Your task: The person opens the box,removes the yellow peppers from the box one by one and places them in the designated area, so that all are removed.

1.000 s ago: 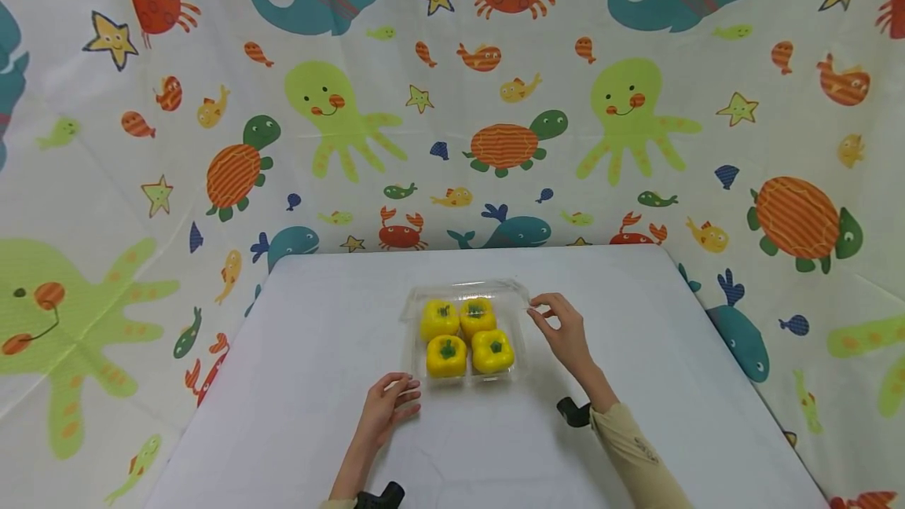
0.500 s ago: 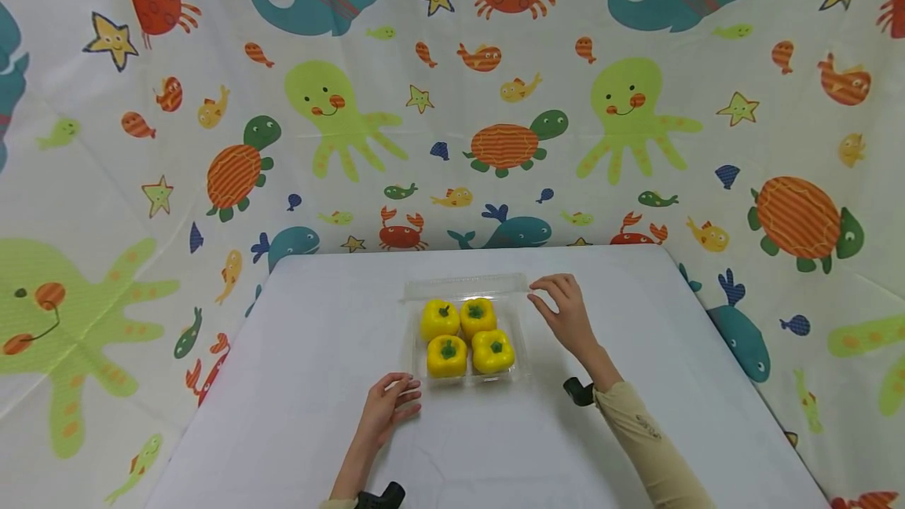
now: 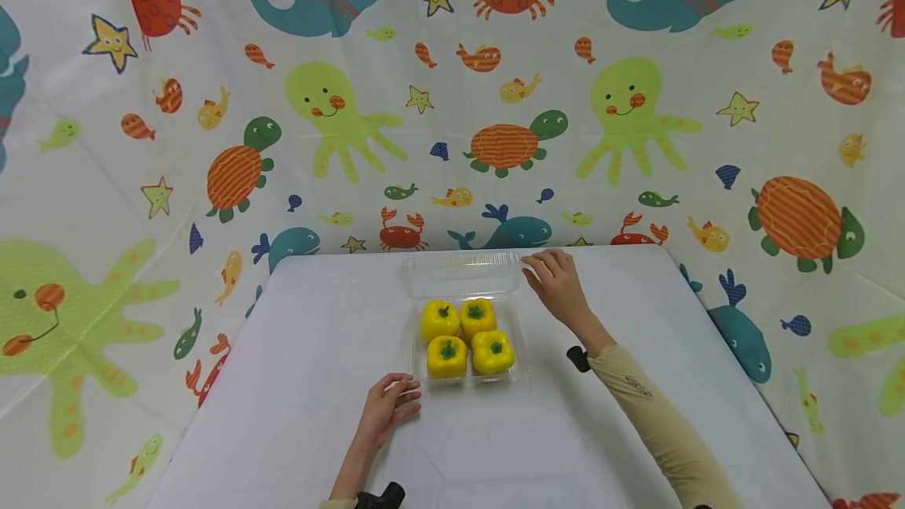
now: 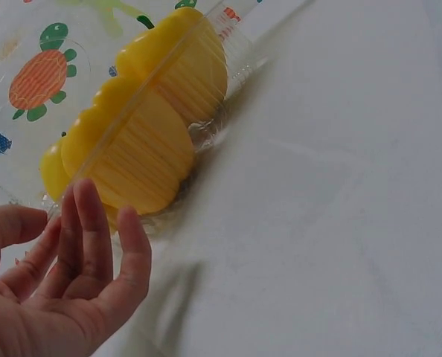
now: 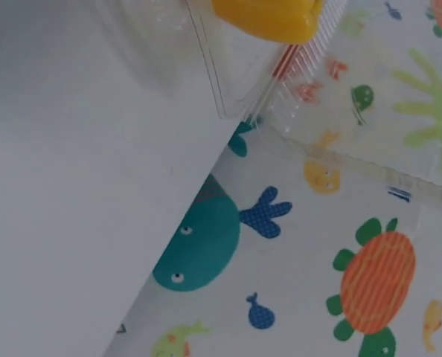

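Several yellow bell peppers (image 3: pixel 447 357) with green stems sit in a clear plastic clamshell container (image 3: pixel 521 352) on the table. Its hinged lid (image 3: pixel 459 283) stands raised at the back, away from the peppers. My right hand (image 3: pixel 558 281) pinches the lid at its upper right corner; in the right wrist view the hand is out of frame, while the lid (image 5: pixel 422 182) and a pepper (image 5: pixel 273 16) show. At the container's near left corner, my left hand (image 3: pixel 387 408) holds the rim between thumb and fingers, its other fingers loosely bent (image 4: pixel 79 275).
A white table (image 3: pixel 297 336) lies under everything, its back edge just behind the raised lid. Behind and at both sides hangs a curtain (image 3: pixel 438 61) printed with sea animals. Each wrist wears a black camera (image 3: pixel 382 496).
My right hand has moved up and away toward the back, and the lid has swung open further with it. My left hand and the peppers have stayed in place.
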Available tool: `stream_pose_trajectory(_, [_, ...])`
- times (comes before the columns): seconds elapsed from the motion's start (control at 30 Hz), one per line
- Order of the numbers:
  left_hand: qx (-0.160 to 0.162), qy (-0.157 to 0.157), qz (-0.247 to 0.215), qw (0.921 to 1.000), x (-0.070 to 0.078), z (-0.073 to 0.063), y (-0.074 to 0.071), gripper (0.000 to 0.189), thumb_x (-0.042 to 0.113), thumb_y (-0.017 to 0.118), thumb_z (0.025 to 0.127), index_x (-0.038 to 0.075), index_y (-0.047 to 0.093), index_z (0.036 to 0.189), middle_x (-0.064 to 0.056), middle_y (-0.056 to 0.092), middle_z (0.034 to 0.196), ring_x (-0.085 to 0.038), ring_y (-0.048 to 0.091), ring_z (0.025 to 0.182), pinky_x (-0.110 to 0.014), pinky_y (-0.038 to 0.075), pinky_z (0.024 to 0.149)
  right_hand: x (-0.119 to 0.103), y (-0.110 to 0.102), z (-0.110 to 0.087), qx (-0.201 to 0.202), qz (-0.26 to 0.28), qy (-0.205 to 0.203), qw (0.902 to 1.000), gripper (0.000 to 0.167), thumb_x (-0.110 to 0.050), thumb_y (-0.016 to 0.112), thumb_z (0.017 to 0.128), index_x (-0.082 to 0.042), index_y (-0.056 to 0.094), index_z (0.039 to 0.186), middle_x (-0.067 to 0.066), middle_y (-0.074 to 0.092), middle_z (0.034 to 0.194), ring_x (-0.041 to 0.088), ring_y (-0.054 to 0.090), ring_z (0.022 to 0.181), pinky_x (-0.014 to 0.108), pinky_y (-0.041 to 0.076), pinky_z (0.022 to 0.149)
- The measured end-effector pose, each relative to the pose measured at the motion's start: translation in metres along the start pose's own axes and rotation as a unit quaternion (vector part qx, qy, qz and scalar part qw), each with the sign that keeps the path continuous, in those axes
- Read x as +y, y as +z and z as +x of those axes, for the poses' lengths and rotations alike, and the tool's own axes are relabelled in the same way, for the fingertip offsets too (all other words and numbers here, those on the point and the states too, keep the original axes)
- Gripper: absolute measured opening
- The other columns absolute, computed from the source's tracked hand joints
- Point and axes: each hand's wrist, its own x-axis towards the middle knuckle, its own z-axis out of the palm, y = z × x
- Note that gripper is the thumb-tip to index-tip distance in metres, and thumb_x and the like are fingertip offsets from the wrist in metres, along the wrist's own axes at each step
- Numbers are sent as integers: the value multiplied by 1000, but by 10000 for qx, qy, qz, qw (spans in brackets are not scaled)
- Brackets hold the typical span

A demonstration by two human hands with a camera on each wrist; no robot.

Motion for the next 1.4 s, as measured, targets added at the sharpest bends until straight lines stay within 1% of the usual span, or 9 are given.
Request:
stream_pose_trajectory(0.13, [-7,28,39,10000,1,0,1,31,25,52,89,0,50,107,-10,66,96,-16,65,82,-35,55,73,5,6,10,73,-296,-168,9994,34,-5,74,69,-7,60,100,11,57,93,27,46,88,37,39,71])
stream_pose_trajectory(0.23, [1,77,96,9999,1,0,1,32,26,52,90,0,49,107,-12,65,98,-16,65,83,-35,55,73,10,12,15,210,-332,-97,9992,35,-4,74,68,-7,59,100,11,56,92,29,45,88,39,39,72])
stream_pose_trajectory(0.5, [-6,15,79,10000,2,0,-1,29,23,51,90,0,50,107,-11,66,96,-16,64,81,-35,55,72,18,32,19,384,445,829,9948,28,-5,68,76,-6,59,103,13,56,92,28,43,84,41,37,73])
stream_pose_trajectory(0.63, [-47,19,177,9998,2,2,-3,34,18,47,92,-5,44,117,-14,66,98,-18,65,82,-36,55,72,21,40,21,319,570,995,9929,33,-4,66,78,-4,56,109,15,54,94,30,42,81,43,34,72])
stream_pose_trajectory(0.8, [-60,12,400,9992,2,2,-4,44,16,45,93,1,33,133,-16,66,99,-21,65,84,-37,54,74,22,49,18,-12,522,1090,9927,50,-1,67,75,-5,47,121,14,54,91,30,43,79,43,34,72])
stream_pose_trajectory(0.9, [-51,90,494,9987,3,0,-3,46,16,47,92,3,34,134,-14,66,97,-18,65,81,-36,54,74,22,54,14,-266,498,1316,9897,61,-1,67,75,-7,40,129,14,56,90,32,44,80,45,37,69])
stream_pose_trajectory(1.03, [-77,223,550,9982,3,0,-4,47,15,50,90,2,36,134,-7,68,89,-12,64,76,-35,55,72,21,59,6,-651,644,1845,9786,69,-4,65,78,-12,30,137,13,59,95,35,44,84,48,38,64])
stream_pose_trajectory(1.17, [-102,302,522,9981,2,1,-5,46,11,50,90,1,38,133,-1,68,82,-10,64,74,-34,55,70,18,65,-4,-905,763,2190,9685,68,-4,65,78,-6,30,136,13,59,99,36,44,86,48,39,65])
stream_pose_trajectory(1.4, [-58,324,537,9980,2,1,-6,45,11,50,90,0,38,132,-2,68,81,-11,64,73,-35,55,71,14,76,-23,-1207,323,1958,9726,67,-7,65,78,0,30,135,12,55,101,37,44,91,46,39,69])
